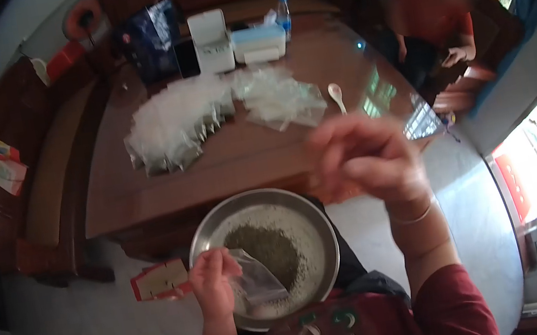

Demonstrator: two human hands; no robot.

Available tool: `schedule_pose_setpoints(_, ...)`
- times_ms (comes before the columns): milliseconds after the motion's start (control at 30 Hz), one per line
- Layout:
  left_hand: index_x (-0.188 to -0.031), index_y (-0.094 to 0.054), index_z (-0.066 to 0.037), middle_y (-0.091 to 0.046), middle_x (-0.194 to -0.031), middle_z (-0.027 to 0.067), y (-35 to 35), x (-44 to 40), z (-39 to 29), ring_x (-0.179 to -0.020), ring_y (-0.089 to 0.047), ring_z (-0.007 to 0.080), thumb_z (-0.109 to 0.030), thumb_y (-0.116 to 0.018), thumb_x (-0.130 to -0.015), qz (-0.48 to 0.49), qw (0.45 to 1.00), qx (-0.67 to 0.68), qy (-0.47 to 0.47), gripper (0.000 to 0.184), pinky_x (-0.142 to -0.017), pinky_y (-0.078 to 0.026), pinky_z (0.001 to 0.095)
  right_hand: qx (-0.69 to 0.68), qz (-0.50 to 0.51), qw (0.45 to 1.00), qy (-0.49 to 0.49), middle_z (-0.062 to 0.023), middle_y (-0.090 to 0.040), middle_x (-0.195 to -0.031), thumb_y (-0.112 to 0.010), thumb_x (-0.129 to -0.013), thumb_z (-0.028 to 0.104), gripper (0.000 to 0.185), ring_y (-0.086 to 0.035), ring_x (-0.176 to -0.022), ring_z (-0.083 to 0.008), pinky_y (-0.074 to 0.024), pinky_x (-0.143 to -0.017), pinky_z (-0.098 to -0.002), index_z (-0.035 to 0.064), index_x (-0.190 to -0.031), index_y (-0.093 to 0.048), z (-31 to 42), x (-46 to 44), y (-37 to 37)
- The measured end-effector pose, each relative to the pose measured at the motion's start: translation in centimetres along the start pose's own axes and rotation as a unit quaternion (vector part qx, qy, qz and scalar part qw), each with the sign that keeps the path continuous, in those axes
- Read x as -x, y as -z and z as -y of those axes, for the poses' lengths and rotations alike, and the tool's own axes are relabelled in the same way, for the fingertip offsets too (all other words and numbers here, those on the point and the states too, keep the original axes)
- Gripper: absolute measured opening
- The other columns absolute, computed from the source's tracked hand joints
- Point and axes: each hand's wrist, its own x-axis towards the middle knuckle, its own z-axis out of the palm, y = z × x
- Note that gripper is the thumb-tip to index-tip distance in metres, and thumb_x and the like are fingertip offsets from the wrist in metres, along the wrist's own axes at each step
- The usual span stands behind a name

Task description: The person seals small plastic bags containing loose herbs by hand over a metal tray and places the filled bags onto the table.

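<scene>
Pinched in my left hand (209,277) is a small clear plastic bag (257,279), held over a round metal pan (327,243). The pan rests on my lap and holds a mound of dark, grainy loose material (271,248). My right hand (372,157) is raised to the right of the pan, blurred by motion. Its fingers are loosely bent and apart, with nothing visible in them. Just beyond it, a pale spoon (337,96) lies on the brown table (267,160).
Many filled clear bags (176,122) lie on the table beside flat clear bags (281,94). Behind stand a white box (212,42), a lidded container (260,42), a bottle (285,17) and a dark blue bag (151,41). Another person (432,19) sits at the right.
</scene>
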Motion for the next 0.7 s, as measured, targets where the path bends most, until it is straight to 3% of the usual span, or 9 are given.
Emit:
schedule_pose_setpoints(100, -0.091, -0.058, 0.002, -0.056, -0.064, 0.0068, 0.0, 0.1, 0.0, -0.055, -0.051, 0.0126, -0.011, -0.052, -0.088, 0.017, 1.0, 0.003, -0.017, 0.015, -0.052, -0.043, 0.0207, -0.02, 0.039, 0.987, 0.152, -0.0085, -0.059, -0.063, -0.054, -0.079, 0.007, 0.025, -0.052, -0.043, -0.0134, -0.0418, -0.04, -0.0191, -0.0048, -0.101, -0.058, 2.8, -0.5, -1.6)
schedule_pose_setpoints(133, -0.091, -0.058, 0.002, -0.056, -0.065, 0.0068, 0.0, -0.1, 0.0, -0.055, -0.051, 0.0126, -0.011, -0.052, -0.088, 0.02, 1.0, -0.003, -0.017, 0.015, -0.052, -0.043, 0.0206, -0.018, 0.036, 0.988, 0.149, -0.0085, -0.059, -0.063, -0.054, -0.079, 0.007, 0.025, -0.052, -0.043, -0.0134, -0.0418, -0.04, -0.0191, -0.0048, -0.101, -0.058, 2.7, -0.4, -1.5)
schedule_pose_setpoints(367, -0.091, -0.057, 0.002, -0.056, -0.066, 0.0069, -0.5, -0.2, 0.4, -0.053, -0.051, 0.0125, -0.012, -0.053, -0.088, 0.025, 0.999, 0.017, -0.017, 0.015, -0.051, -0.042, 0.0202, 0.031, 0.3, 0.95, 0.078, -0.0095, -0.057, -0.068, -0.057, -0.08, 0.002, 0.006, -0.05, -0.055, -0.0243, -0.0412, -0.052, -0.028, -0.0009, -0.077, -0.054, 0.1, 1.4, -2.5)
schedule_pose_setpoints(467, -0.091, -0.057, 0.002, -0.057, -0.066, 0.0071, -0.9, -0.7, 0.6, -0.054, -0.051, 0.0124, -0.011, -0.053, -0.088, 0.028, 1.0, 0.01, -0.009, 0.015, -0.052, -0.043, 0.02, 0.149, 0.32, 0.935, 0.023, -0.0096, -0.056, -0.069, -0.058, -0.08, 0.004, 0.003, -0.05, -0.055, -0.0261, -0.0417, -0.054, -0.0302, 0.0013, -0.078, -0.056, -4.9, 2.9, -1.2)
schedule_pose_setpoints(533, -0.091, -0.058, 0.002, -0.057, -0.067, 0.0072, -0.7, -0.5, 0.5, -0.054, -0.052, 0.0122, -0.011, -0.053, -0.088, 0.022, 1.0, -0.004, 0.002, 0.015, -0.052, -0.043, 0.0198, 0.359, 0.282, 0.89, -0.026, -0.0079, -0.057, -0.068, -0.059, -0.078, 0.006, 0.006, -0.052, -0.056, -0.0205, -0.0418, -0.054, -0.0287, 0.0008, -0.081, -0.059, -8.0, 3.6, -0.1)
schedule_pose_setpoints(600, -0.091, -0.058, 0.002, -0.058, -0.068, 0.0078, -1.8, -0.9, 0.3, -0.054, -0.052, 0.0121, -0.012, -0.052, -0.088, -0.008, 0.998, -0.052, 0.022, 0.015, -0.052, -0.044, 0.02, 0.305, 0.185, 0.924, -0.138, -0.0047, -0.059, -0.072, -0.06, -0.08, 0.009, 0.009, -0.054, -0.059, -0.014, -0.0442, -0.057, -0.0262, 0.0015, -0.086, -0.06, -10.5, 3.7, 1.4)
schedule_pose_setpoints(633, -0.091, -0.058, 0.002, -0.058, -0.068, 0.0078, -2.0, -1.1, 0.3, -0.054, -0.052, 0.0121, -0.012, -0.052, -0.088, -0.021, 0.998, -0.055, 0.023, 0.015, -0.052, -0.044, 0.02, 0.295, 0.194, 0.925, -0.141, -0.0047, -0.059, -0.072, -0.06, -0.08, 0.009, 0.009, -0.054, -0.059, -0.014, -0.0442, -0.057, -0.0262, 0.0015, -0.086, -0.06, -12.2, 4.0, 1.5)
schedule_pose_setpoints(667, -0.091, -0.058, 0.002, -0.058, -0.068, 0.0074, -2.1, -1.4, 0.5, -0.056, -0.053, 0.0118, -0.012, -0.052, -0.088, 0.008, 0.999, -0.034, 0.039, 0.015, -0.055, -0.044, 0.02, 0.129, 0.047, 0.972, -0.19, -0.0039, -0.06, -0.075, -0.06, -0.081, 0.009, 0.01, -0.055, -0.06, -0.0125, -0.0459, -0.057, -0.0249, 0.0015, -0.089, -0.059, -13.8, 4.2, 1.5)
schedule_pose_setpoints(700, -0.091, -0.059, 0.002, -0.058, -0.068, 0.007, -2.2, -1.9, 0.7, -0.058, -0.054, 0.0114, -0.012, -0.052, -0.088, 0.043, 0.998, -0.012, 0.051, 0.015, -0.058, -0.045, 0.0199, -0.038, -0.105, 0.967, -0.229, -0.0032, -0.06, -0.078, -0.06, -0.082, 0.009, 0.012, -0.055, -0.062, -0.011, -0.0476, -0.058, -0.0236, 0.0015, -0.091, -0.059, -14.9, 4.2, 1.6)
